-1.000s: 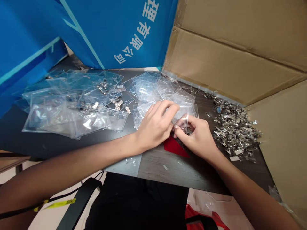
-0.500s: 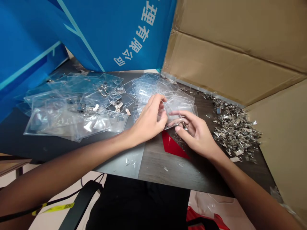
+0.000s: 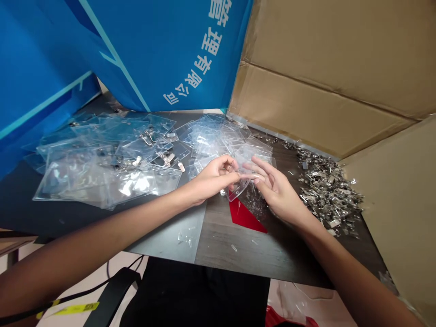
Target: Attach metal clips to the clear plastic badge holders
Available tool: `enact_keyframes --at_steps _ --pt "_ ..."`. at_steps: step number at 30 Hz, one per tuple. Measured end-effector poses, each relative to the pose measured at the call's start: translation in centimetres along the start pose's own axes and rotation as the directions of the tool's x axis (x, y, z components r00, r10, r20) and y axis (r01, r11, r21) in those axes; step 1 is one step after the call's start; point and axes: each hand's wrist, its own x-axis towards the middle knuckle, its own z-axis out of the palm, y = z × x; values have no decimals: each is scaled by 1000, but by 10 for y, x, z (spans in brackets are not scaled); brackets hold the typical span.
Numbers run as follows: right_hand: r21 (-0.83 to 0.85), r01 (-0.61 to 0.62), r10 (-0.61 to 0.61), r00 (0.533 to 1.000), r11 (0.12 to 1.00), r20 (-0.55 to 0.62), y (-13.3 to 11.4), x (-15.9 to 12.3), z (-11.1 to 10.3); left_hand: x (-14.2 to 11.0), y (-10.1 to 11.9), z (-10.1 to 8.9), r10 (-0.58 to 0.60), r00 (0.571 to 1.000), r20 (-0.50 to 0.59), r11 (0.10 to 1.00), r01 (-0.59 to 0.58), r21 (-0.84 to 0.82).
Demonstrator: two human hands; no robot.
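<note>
A clear plastic badge holder [image 3: 238, 193] is between my hands, its punched edge pointing down toward me. My left hand [image 3: 218, 179] is closed on it, thumb pressed along it and fingers curled. My right hand [image 3: 277, 188] pinches at its right side, thumb near the index finger; whether a small clip is in those fingers is hidden. Just beyond my hands lies a pile of clear badge holders [image 3: 207, 136] without visible clips. On the left are badge holders with metal clips [image 3: 136, 181], heaped and overlapping.
To the right is a heap of metal clips [image 3: 329, 190]. A red sheet [image 3: 245, 215] and scattered small clear plastic bits [image 3: 185, 238] lie on the dark table [image 3: 238, 261]. Cardboard [image 3: 323, 86] stands at the back right, a blue printed panel [image 3: 170, 50] at the back left.
My left thumb has moved right, close to my right fingers. The badge holder has turned so its punched edge shows below my hands. The view has shifted slightly.
</note>
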Motion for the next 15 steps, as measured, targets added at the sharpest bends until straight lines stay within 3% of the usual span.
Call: enact_keyframes --at_steps 9,15 --pt "-74 31 -42 987 997 -153 -9 2 -3 2 -2 0 49 996 -74 998 -47 29" --pt "-5 -70 70 996 998 54 -1 2 -1 0 -2 3 68 997 -39 997 -67 29"
